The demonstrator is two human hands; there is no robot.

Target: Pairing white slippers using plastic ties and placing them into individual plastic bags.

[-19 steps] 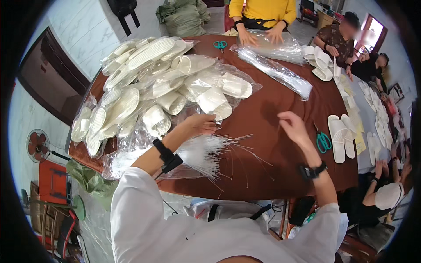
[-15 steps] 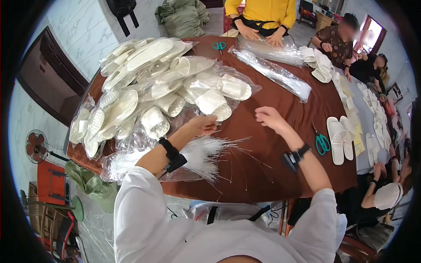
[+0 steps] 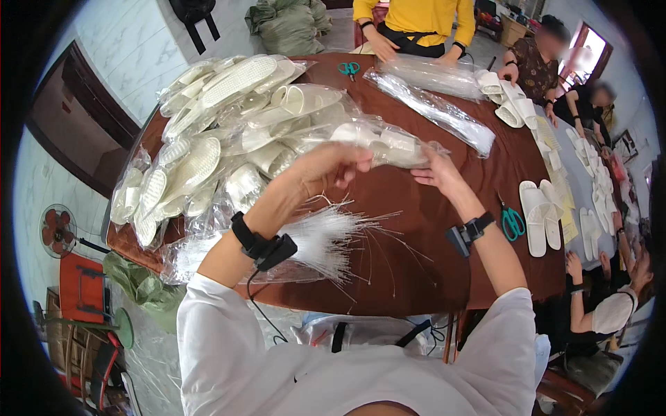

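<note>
A clear plastic bag of white slippers (image 3: 397, 144) lies lengthwise before me at the right edge of the slipper pile. My right hand (image 3: 437, 172) grips the bag's right end, with the thumb on the gathered plastic. My left hand (image 3: 341, 165) is closed with curled fingers by the bag's left part; what they hold, if anything, is hidden. Beneath the left wrist, a bundle of thin white ties (image 3: 322, 239) fans out of its plastic wrapping, with several loose strands on the cloth.
More bagged slippers (image 3: 208, 152) are heaped at left on the brown tablecloth (image 3: 444, 236). Teal scissors (image 3: 512, 223) and a slipper pair (image 3: 534, 218) lie at right. Long plastic-wrapped bundles (image 3: 437, 114) and other scissors (image 3: 349, 69) are at the far side, near a person in yellow (image 3: 416, 24).
Both hands have moved forward to the bagged slippers. My right hand has taken hold of the bag's end, and the bag has shifted right. The person in yellow has drawn their hands back.
</note>
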